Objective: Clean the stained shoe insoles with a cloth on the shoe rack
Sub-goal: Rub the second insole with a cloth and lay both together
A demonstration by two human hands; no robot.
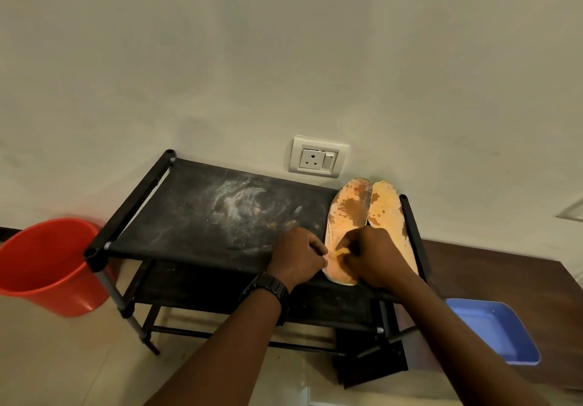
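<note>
Insoles (350, 210), two, on one rack (176, 216); left hand (296, 255) tight on one edge, right hand (377, 255) around one cloth (341, 252).

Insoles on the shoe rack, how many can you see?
2. The left insole lies on the shoe rack's top shelf, toward its right end; the right insole lies beside it, by the right rail. Lower shelves are partly hidden.

Plain off-white wall (284, 42) fills the upper frame, a white socket (318, 159) low at centre; black shoe rack (189, 210) against it; pale floor (63, 358) lower left, red bucket (47, 266) there; blue tray (492, 330) lower right.
</note>
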